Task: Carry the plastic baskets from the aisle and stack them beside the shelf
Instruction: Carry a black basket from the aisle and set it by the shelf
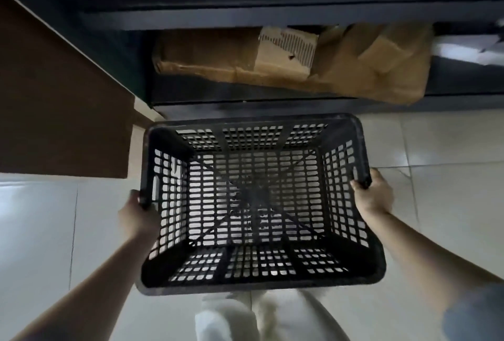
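Observation:
A black plastic basket with slotted walls and floor hangs in front of me, seen from above, and is empty. My left hand grips its left rim. My right hand grips its right rim. The pale floor shows through the slots. The basket's far edge lies close to the foot of a dark shelf unit. No other basket is in sight.
Crumpled brown cardboard boxes fill the shelf's lowest level. A large brown panel or box stands at the left, close to the basket's left corner. Pale glossy floor tiles spread right and left. My light trousers show below the basket.

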A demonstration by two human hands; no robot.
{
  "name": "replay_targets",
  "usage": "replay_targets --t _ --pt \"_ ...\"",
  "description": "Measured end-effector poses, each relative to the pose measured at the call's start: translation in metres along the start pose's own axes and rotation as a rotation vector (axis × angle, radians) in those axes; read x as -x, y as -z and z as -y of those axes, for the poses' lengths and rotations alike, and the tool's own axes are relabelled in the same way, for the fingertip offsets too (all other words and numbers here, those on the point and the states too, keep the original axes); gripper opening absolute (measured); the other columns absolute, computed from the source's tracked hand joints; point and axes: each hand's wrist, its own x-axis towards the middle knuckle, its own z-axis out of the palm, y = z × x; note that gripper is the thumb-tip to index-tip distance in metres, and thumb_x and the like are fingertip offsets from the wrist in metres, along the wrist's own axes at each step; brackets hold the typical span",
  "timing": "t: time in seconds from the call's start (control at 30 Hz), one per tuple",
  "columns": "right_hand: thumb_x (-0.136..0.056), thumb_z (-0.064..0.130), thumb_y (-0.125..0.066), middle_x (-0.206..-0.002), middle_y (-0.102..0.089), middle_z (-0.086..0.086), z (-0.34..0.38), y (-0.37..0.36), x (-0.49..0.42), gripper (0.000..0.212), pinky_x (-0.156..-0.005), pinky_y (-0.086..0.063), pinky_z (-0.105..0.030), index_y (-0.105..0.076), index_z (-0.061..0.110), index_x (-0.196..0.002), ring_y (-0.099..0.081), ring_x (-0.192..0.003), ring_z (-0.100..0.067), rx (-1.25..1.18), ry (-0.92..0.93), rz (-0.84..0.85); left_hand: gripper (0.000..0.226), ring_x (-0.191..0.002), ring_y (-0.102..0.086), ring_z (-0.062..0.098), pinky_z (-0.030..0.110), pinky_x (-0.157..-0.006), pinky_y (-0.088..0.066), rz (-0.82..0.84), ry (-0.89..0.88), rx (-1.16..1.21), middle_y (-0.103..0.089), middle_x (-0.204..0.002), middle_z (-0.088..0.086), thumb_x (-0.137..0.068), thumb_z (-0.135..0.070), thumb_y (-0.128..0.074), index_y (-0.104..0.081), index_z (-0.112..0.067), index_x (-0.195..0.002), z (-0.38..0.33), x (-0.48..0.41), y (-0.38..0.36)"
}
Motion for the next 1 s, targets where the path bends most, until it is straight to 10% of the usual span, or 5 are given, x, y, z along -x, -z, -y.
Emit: replay_targets --t 0.33,0.5,0.7,1.0 --pt "-0.091 0.010 -0.052 -0.105 -0.068 -0.022 -0.028 -0.063 -0.016 0.025 -0.074 -0.047 -0.038 -0.051 0.002 -0.115 -0.063 -0.095 -0.041 0.094 -0.015 -0.022 0.025 -0.092 -0.061 0.048 0.040 -0.065 -0.040 0.042 -0.044 -0.068 -0.066 -0.105 0.031 -0.086 0.007 -0.048 -0.050 0.003 -0.111 0.037 -0.029 -0.054" --pt "-0.088 0.018 -0.059 -0.118 -0.066 -0.016 0.004 -0.030 0.000 0.056 -0.075 -0.045 -0.033 -0.034 0.011 -0.137 -0.063 -0.103 -0.038 0.093 -0.070 0.099 0.051 -0.105 -0.055 0.048 0.049 -0.083 -0.045 0.197 -0.059 -0.206 -0.056 -0.117 0.033 -0.086 -0.002 -0.053 -0.038 -0.006 -0.135 0.014 -0.023 -0.022" --pt "-0.083 0.035 -0.065 -0.130 -0.058 -0.010 0.093 0.059 0.077 0.068 -0.092 -0.047 -0.037 -0.034 0.019 -0.141 -0.056 -0.117 -0.030 0.135 0.129 0.185 0.070 -0.135 -0.039 0.034 0.048 -0.105 -0.040 0.307 -0.371 -0.299 -0.034 -0.153 0.010 -0.091 -0.032 -0.053 -0.020 -0.023 -0.152 -0.079 0.054 0.068" --pt "-0.085 0.038 -0.061 -0.140 -0.049 -0.011 0.179 0.310 0.218 0.068 -0.101 -0.041 -0.036 -0.032 0.018 -0.143 -0.047 -0.128 -0.029 -0.189 0.049 -0.024 0.065 -0.139 -0.033 0.029 0.044 -0.109 -0.039 0.363 -0.832 -0.209 -0.039 -0.151 0.005 -0.094 -0.042 -0.045 -0.020 -0.024 -0.151 -0.266 0.219 0.273"
